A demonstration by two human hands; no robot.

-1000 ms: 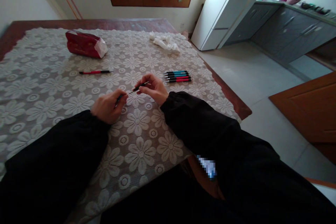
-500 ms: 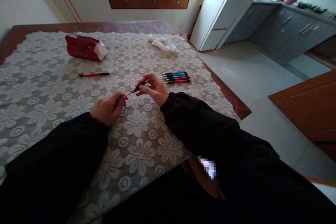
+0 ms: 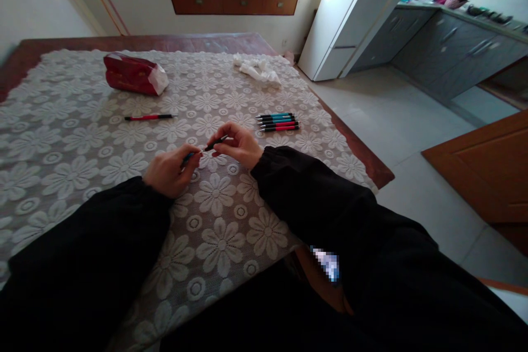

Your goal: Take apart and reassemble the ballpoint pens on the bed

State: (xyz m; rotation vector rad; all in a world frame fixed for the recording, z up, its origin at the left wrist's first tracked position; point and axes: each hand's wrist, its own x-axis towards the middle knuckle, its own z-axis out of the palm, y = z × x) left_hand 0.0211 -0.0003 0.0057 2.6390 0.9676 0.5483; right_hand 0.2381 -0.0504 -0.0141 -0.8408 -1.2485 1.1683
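Note:
My left hand [image 3: 170, 170] is closed around a dark blue pen barrel [image 3: 187, 158], mostly hidden by the fingers. Opposite it, my right hand [image 3: 240, 146] pinches a black pen part [image 3: 216, 143] between thumb and fingers. A thin pale piece shows in the narrow gap where the two parts face each other; whether they touch I cannot tell. Just beyond my right hand lies a row of several blue and red pens [image 3: 278, 121] with black ends. To the far left of them, a single red and black pen [image 3: 150, 117] rests on the tablecloth.
A flowered lace tablecloth [image 3: 216, 192] covers the wooden table. Toward the back stand a red pouch [image 3: 131, 74] at left and a crumpled white plastic bag or tissue [image 3: 259, 72] at right. A white fridge [image 3: 336, 16] is beyond the table, and a wooden door panel [image 3: 482, 159] is at right.
My right hand has moved slightly down and left with the black pen part, narrowing the gap to the blue barrel. Less of the thin piece shows between them. The pens on the table have stayed put.

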